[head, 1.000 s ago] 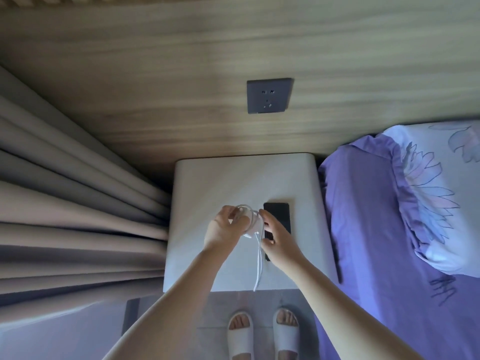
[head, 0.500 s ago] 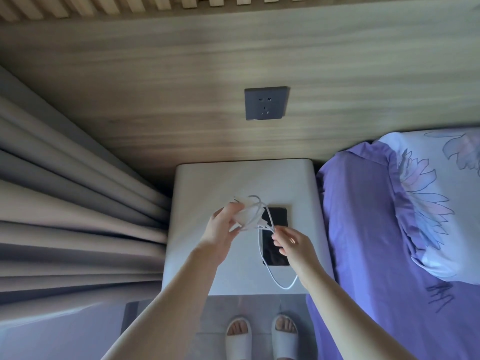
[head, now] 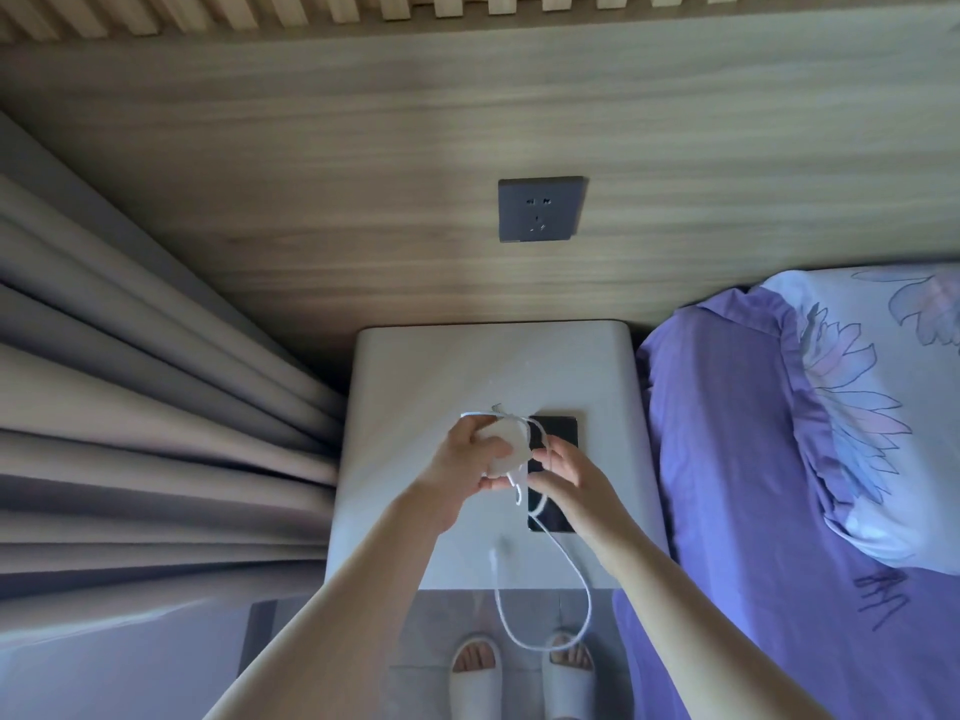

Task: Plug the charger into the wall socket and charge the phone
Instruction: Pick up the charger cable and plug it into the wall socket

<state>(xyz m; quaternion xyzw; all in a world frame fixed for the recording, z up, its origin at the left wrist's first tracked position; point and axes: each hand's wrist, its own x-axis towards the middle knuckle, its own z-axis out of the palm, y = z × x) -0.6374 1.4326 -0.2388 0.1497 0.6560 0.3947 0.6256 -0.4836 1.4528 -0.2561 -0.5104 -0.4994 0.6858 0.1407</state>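
My left hand [head: 470, 462] grips a white charger block [head: 506, 444] above the white bedside table [head: 415, 371]. A white cable [head: 579, 579] winds around the block and hangs in a long loop past the table's front edge, its loose plug end [head: 493, 556] dangling free. My right hand [head: 566, 478] pinches the cable just beside the block. Under my right hand a black phone [head: 558, 433] lies flat on the table, partly hidden. A dark grey wall socket [head: 540, 208] sits on the wooden wall above the table, with nothing in it.
Grey curtains [head: 156, 407] hang close on the left of the table. A bed with a purple sheet [head: 727, 459] and a floral pillow [head: 883, 397] adjoins on the right. Two feet in white slippers [head: 519, 672] stand on the floor below.
More of the cable has come off the block: the hanging loop is longer and its plug end now dangles free. My right hand has moved up beside the block.
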